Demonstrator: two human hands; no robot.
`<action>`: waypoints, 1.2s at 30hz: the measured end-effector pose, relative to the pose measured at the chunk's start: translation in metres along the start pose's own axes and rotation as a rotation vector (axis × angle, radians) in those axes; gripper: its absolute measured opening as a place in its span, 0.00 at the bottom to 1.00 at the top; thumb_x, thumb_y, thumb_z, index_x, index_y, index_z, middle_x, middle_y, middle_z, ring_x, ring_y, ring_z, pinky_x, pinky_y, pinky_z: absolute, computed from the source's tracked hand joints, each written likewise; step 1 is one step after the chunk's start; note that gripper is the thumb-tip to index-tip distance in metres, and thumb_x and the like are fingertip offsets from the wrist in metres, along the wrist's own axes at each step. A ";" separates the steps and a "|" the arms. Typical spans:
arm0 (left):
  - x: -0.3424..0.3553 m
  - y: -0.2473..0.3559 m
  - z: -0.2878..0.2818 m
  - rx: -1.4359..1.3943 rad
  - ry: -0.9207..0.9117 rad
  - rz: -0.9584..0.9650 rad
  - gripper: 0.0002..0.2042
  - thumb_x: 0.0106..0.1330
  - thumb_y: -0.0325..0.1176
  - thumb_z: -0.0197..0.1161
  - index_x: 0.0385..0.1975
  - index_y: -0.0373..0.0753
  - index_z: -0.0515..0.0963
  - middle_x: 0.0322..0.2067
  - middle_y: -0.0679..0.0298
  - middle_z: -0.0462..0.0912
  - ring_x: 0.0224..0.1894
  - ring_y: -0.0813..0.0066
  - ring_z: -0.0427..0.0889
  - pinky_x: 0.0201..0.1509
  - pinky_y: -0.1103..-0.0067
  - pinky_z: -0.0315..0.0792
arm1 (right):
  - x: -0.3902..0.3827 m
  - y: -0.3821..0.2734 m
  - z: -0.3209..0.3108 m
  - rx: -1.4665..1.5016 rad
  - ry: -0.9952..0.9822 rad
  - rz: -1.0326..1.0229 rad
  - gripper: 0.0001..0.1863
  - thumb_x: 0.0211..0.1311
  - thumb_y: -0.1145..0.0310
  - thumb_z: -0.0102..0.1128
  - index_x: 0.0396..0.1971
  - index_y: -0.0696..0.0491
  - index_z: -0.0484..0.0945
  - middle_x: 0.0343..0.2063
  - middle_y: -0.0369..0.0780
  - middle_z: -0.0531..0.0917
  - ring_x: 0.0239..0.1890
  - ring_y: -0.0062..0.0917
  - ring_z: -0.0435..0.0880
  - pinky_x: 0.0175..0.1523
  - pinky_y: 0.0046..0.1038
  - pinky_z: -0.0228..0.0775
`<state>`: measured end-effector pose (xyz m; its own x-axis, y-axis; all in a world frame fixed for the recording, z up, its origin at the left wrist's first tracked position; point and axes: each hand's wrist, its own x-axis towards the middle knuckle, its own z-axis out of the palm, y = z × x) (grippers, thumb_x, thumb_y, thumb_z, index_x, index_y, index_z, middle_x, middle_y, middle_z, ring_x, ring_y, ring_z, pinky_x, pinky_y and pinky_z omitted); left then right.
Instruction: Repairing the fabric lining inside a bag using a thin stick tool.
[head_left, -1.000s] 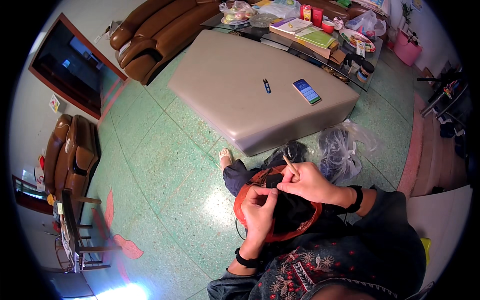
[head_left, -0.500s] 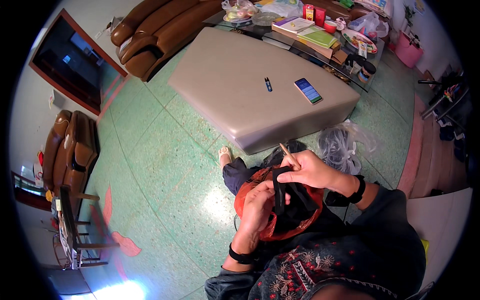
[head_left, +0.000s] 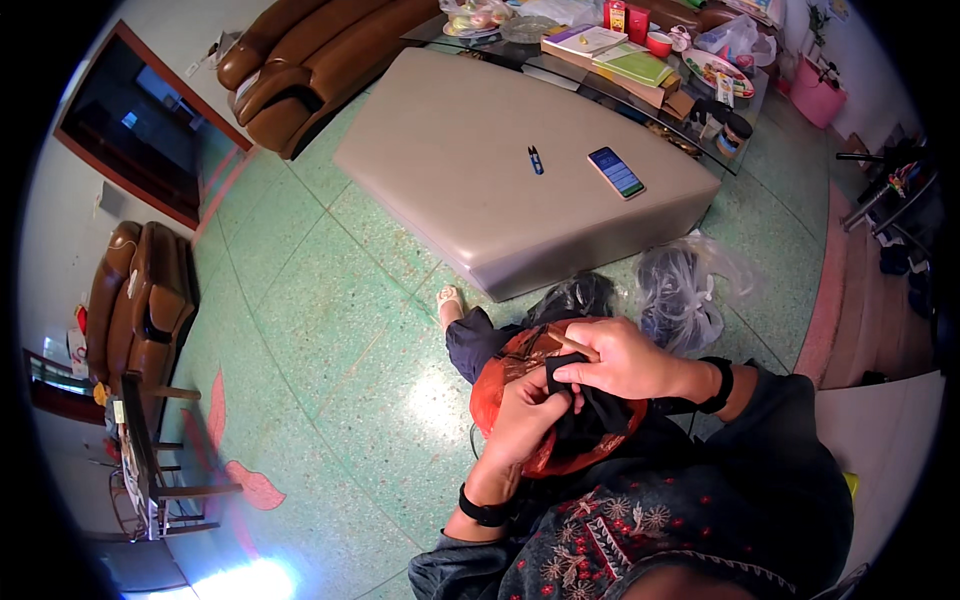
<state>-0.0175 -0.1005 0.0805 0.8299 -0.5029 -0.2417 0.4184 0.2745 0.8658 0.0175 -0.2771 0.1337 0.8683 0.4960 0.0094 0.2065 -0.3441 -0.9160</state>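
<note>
A strip of black cloth (head_left: 561, 372) is stretched between my hands above my lap. My left hand (head_left: 520, 415) is closed on its lower left part, thumb against the fingers. Pinching the upper end, my right hand (head_left: 635, 360) also has a slim tan wooden stick (head_left: 572, 345) between its fingers, pointing up and left. The stick's other end is hidden in the hand. More black cloth (head_left: 605, 412) lies bunched under the hands in an open red plastic bag (head_left: 497, 388) on my lap.
Ahead stands a beige padded bench (head_left: 450, 160) bearing small blue thread snips (head_left: 536, 161) and a phone (head_left: 616, 172). Clear plastic bags (head_left: 690, 295) and a black bag (head_left: 578, 297) lie before it. Behind is a cluttered glass table (head_left: 590, 85); a brown sofa (head_left: 310, 65) stands far left.
My right hand has lowered slightly and turned, so the stick now points more to the left. My left hand has shifted a little right, and the hands are closer together.
</note>
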 end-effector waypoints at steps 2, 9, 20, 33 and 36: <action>0.000 0.001 0.002 0.029 0.008 0.008 0.08 0.57 0.18 0.51 0.34 0.33 0.75 0.29 0.68 0.77 0.33 0.84 0.74 0.40 0.85 0.68 | -0.002 0.005 0.004 0.067 0.019 0.010 0.12 0.54 0.75 0.62 0.21 0.59 0.66 0.21 0.39 0.78 0.24 0.15 0.79 0.25 0.22 0.68; -0.004 0.007 -0.001 0.023 -0.107 0.136 0.20 0.54 0.12 0.50 0.48 0.35 0.67 0.36 0.64 0.76 0.37 0.80 0.76 0.47 0.82 0.69 | -0.005 0.003 -0.006 0.412 0.103 0.142 0.12 0.56 0.71 0.64 0.31 0.63 0.72 0.20 0.35 0.78 0.23 0.14 0.75 0.29 0.19 0.67; 0.003 -0.012 0.013 0.199 0.349 0.461 0.07 0.61 0.21 0.59 0.37 0.33 0.71 0.34 0.66 0.76 0.34 0.82 0.77 0.40 0.85 0.71 | -0.002 0.017 0.010 0.248 0.311 0.144 0.16 0.53 0.65 0.67 0.20 0.55 0.67 0.16 0.28 0.69 0.21 0.10 0.62 0.24 0.19 0.57; 0.010 -0.011 0.017 0.148 0.492 0.551 0.05 0.60 0.21 0.61 0.29 0.32 0.70 0.32 0.62 0.78 0.31 0.81 0.76 0.36 0.85 0.72 | 0.003 0.001 0.012 0.514 0.185 0.315 0.07 0.57 0.71 0.63 0.26 0.55 0.72 0.15 0.26 0.68 0.14 0.06 0.62 0.17 0.13 0.50; 0.009 -0.006 0.018 0.141 0.477 0.476 0.05 0.59 0.21 0.62 0.29 0.32 0.71 0.33 0.62 0.78 0.32 0.81 0.76 0.37 0.85 0.72 | 0.002 0.009 0.011 0.529 0.205 0.301 0.10 0.56 0.69 0.64 0.23 0.53 0.72 0.15 0.25 0.67 0.15 0.06 0.61 0.17 0.14 0.50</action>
<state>-0.0196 -0.1216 0.0815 0.9966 0.0708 0.0409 -0.0575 0.2505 0.9664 0.0164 -0.2703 0.1207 0.9331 0.2584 -0.2503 -0.2646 0.0218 -0.9641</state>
